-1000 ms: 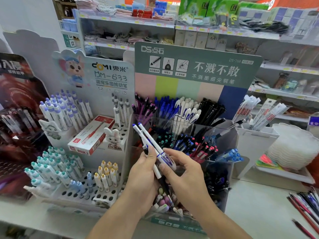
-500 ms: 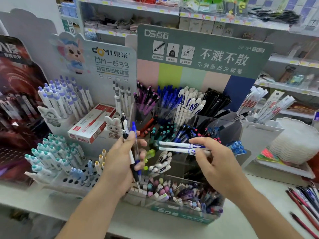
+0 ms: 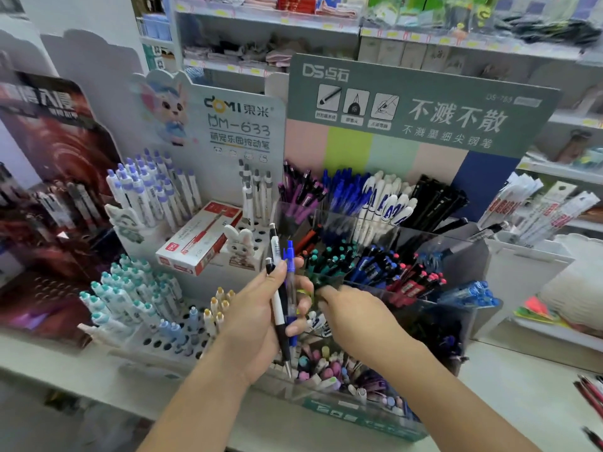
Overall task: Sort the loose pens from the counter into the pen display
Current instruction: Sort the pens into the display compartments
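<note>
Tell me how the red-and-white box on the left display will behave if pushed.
The box lies tilted against the stepped rack, so a push would likely slide it downhill rather than tip it. It looks like thin cardboard, probably light and easily dented. Its flat sides should keep it from rolling.

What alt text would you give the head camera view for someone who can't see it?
A person's left hand grips a few pens upright in front of a tiered clear pen display, while the right hand reaches toward its compartments. More pens lie on the counter at right.
</note>
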